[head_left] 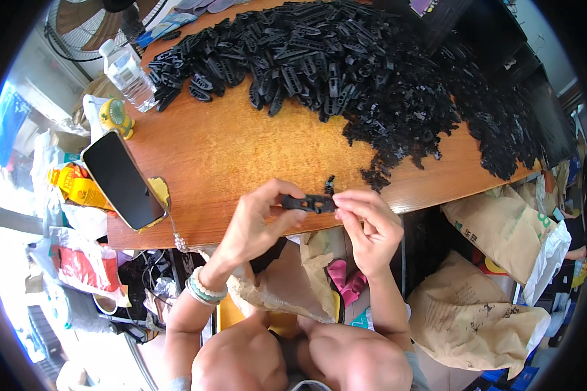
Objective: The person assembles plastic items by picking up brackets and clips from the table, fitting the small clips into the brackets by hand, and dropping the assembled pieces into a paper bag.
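Observation:
Just above the table's near edge, my left hand [254, 225] pinches the left end of a slim black plastic part [314, 204] with openings along its length. At the part's right end, the thumb and fingers of my right hand [374, 228] are pressed together on it. Whether a smaller piece also sits between those right fingertips is hidden. A few small black pieces [331, 182] lie on the wooden table [222, 153] right behind the part. Farther back is a big heap of similar long black parts [287, 55], running into a heap of small black pieces [404, 120] on the right.
On the left, a phone [124, 182] leans at the table edge, near a yellow round object [115, 118] and a clear water bottle [129, 75]. Brown paper sacks [473, 313] stand to the right below the table. A fan [98, 26] is at the far left.

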`<action>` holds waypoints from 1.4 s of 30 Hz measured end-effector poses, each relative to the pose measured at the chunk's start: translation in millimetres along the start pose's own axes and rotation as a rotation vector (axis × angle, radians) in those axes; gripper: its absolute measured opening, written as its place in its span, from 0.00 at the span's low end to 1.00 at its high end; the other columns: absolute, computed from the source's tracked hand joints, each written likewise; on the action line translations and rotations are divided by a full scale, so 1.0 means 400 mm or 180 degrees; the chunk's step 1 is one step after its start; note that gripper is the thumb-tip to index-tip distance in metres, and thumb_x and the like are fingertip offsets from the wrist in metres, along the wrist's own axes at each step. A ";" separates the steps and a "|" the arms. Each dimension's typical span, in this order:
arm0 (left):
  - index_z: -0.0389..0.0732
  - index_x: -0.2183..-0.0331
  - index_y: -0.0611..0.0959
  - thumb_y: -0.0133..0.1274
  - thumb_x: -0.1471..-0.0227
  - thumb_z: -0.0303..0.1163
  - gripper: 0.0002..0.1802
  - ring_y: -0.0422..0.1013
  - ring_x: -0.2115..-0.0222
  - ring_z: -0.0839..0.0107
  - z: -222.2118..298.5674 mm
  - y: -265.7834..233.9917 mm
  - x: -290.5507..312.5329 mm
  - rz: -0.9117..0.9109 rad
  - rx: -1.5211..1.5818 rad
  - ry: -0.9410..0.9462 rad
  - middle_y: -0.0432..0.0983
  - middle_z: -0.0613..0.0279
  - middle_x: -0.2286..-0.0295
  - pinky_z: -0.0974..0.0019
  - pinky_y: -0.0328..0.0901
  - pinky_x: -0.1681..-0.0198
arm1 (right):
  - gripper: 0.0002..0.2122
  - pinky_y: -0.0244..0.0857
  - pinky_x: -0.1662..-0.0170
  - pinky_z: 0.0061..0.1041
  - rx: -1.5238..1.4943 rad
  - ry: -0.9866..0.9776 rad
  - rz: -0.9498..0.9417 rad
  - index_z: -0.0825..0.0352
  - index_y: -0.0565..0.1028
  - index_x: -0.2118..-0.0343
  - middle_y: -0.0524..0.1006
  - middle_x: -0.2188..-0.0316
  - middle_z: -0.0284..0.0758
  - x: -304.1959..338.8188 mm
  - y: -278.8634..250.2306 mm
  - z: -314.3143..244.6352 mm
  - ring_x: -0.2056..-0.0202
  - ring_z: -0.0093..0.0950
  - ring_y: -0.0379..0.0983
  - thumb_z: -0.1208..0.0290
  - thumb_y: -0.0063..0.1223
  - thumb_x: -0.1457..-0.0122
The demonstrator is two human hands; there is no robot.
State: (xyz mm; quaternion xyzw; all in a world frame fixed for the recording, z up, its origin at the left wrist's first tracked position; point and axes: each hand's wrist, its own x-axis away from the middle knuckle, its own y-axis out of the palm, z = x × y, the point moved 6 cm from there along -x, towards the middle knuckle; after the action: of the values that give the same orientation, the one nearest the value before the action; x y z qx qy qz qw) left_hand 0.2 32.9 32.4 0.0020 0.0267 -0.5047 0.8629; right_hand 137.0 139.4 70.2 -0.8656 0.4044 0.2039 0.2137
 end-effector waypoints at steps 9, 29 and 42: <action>0.31 0.62 0.71 0.52 0.49 0.19 0.12 0.76 0.71 0.72 0.000 0.014 0.034 -0.0191 0.0826 -0.0263 0.75 0.56 0.70 0.73 0.72 0.67 | 0.10 0.64 0.70 0.24 0.1180 -0.1037 -0.0240 0.70 0.77 0.72 0.76 0.72 0.36 0.019 0.050 -0.059 0.71 0.31 0.70 0.89 0.59 0.59; 0.35 0.60 0.76 0.60 0.55 0.26 0.18 0.75 0.67 0.71 0.013 -0.068 -0.010 -0.0448 -0.1113 0.0168 0.78 0.58 0.70 0.68 0.70 0.65 | 0.12 0.68 0.68 0.18 -0.0567 0.1938 -0.2325 0.73 0.75 0.59 0.79 0.74 0.35 0.151 0.075 0.073 0.72 0.22 0.76 0.77 0.57 0.47; 0.66 0.42 0.59 0.69 0.72 0.52 0.55 0.36 0.38 0.46 -0.029 -0.120 -0.523 0.0484 -0.2927 0.0870 0.41 0.49 0.39 0.39 0.41 0.40 | 0.07 0.65 0.67 0.29 0.1973 0.0708 0.0264 0.68 0.76 0.68 0.72 0.69 0.37 0.021 -0.177 0.230 0.69 0.35 0.71 0.81 0.56 0.51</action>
State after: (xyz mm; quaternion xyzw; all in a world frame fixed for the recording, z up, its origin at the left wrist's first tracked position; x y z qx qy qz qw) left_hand -144.6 192.0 31.8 -0.3113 0.3599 -0.3712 0.7973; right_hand 181.0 224.7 4.4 -0.7591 0.5029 -0.0160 0.4129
